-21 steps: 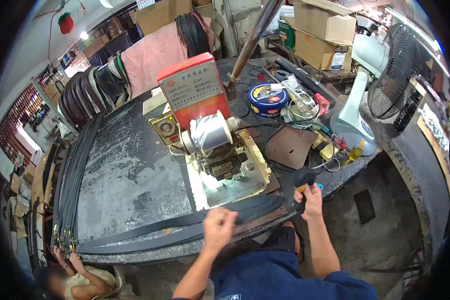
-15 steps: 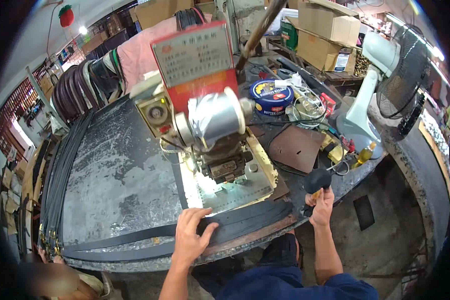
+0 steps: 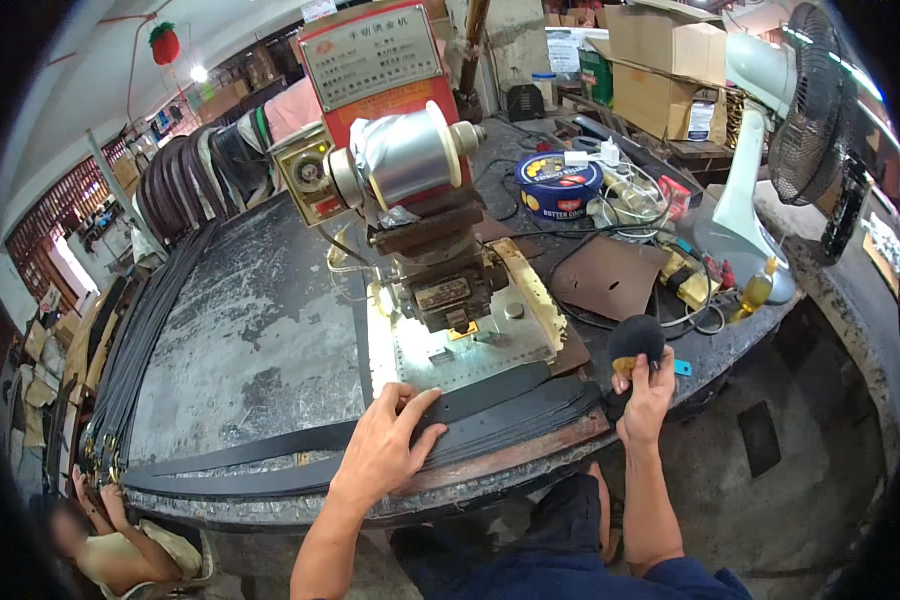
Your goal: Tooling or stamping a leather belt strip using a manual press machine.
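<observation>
**Inspector:** Which step is in hand, and how do the hands stand?

**Assistant:** In judgement, a strip is being lined up at the press. The left hand rests on the dark strips, fingers bent, thumb apart from the forefinger; whether it pinches one cannot be told. The right hand grasps a black round-headed tool, raised near the table's right corner.

**Inspector:** Where do the strips lie?

**Assistant:** Stacked along the near edge, directly before the lit bed plate, their long ends running left.

**Inspector:** What does the next move call for?

**Assistant:** Probably a strip flat and square to the plate, with the left fingertips clear of the press head.

**Inspector:** Surface and room?

**Assistant:** The table is dark, its finish worn in pale patches. Buckled straps lie along its left side; a seated person reaches toward their near ends. To the right are a brown flat piece, a blue round tin and a fan. Cardboard boxes stand far right; a red ornament hangs far left.
</observation>
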A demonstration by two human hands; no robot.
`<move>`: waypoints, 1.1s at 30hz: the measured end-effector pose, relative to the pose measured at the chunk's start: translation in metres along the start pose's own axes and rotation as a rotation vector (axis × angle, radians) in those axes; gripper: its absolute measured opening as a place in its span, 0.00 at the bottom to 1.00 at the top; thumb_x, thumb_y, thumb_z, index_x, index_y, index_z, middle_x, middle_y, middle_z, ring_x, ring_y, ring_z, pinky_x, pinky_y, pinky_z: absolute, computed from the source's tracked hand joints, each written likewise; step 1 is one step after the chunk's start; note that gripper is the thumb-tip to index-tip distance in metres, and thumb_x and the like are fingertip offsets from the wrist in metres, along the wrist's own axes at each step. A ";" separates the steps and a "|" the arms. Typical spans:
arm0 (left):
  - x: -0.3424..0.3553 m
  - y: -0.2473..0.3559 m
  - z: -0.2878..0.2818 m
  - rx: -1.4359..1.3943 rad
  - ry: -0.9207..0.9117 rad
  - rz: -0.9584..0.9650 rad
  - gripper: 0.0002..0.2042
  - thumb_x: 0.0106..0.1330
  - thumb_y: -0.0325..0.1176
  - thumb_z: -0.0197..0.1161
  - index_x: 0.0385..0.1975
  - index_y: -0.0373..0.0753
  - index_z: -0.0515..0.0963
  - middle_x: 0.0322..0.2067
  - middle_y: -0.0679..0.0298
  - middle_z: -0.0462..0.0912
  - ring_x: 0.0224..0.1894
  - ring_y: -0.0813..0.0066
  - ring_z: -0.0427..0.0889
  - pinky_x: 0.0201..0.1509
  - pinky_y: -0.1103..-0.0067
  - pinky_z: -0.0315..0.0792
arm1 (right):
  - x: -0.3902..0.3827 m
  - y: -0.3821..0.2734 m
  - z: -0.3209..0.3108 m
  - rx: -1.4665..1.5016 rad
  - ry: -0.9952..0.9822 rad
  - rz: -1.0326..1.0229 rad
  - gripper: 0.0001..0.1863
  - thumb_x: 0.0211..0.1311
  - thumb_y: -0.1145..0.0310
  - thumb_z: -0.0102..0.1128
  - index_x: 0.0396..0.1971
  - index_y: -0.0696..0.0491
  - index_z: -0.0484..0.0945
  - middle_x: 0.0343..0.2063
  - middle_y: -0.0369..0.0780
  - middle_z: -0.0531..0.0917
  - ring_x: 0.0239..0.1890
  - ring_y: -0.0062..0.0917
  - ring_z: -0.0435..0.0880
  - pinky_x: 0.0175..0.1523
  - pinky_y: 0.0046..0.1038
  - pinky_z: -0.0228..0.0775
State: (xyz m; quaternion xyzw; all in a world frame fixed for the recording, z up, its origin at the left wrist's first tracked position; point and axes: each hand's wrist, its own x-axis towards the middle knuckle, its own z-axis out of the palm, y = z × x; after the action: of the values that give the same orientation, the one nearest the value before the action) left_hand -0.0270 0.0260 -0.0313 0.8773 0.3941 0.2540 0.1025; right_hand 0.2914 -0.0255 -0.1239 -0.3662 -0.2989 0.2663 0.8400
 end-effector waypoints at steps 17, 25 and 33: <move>-0.009 -0.019 0.010 -0.029 0.113 0.234 0.18 0.61 0.42 0.74 0.46 0.37 0.85 0.41 0.56 0.82 0.41 0.55 0.82 0.46 0.66 0.77 | 0.011 -0.003 0.004 -0.020 -0.062 0.170 0.05 0.81 0.68 0.49 0.48 0.53 0.70 0.26 0.32 0.72 0.23 0.16 0.67 0.28 0.20 0.60; -0.017 -0.015 0.004 0.008 0.195 0.235 0.18 0.58 0.41 0.76 0.45 0.39 0.86 0.40 0.58 0.82 0.43 0.57 0.81 0.49 0.67 0.76 | 0.011 0.003 0.000 -0.117 -0.047 0.275 0.05 0.82 0.65 0.48 0.44 0.49 0.69 0.26 0.30 0.67 0.20 0.16 0.67 0.25 0.20 0.57; -0.022 -0.021 0.008 0.008 0.197 0.235 0.20 0.63 0.46 0.73 0.49 0.41 0.85 0.42 0.59 0.81 0.47 0.60 0.79 0.51 0.67 0.72 | 0.014 0.034 -0.044 -0.073 0.064 0.189 0.17 0.82 0.64 0.49 0.64 0.51 0.64 0.29 0.35 0.69 0.21 0.20 0.69 0.25 0.25 0.61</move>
State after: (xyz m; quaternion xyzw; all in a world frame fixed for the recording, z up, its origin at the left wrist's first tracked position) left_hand -0.0485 0.0241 -0.0541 0.8887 0.2977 0.3473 0.0296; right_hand 0.3240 -0.0162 -0.1703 -0.4316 -0.2457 0.3213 0.8063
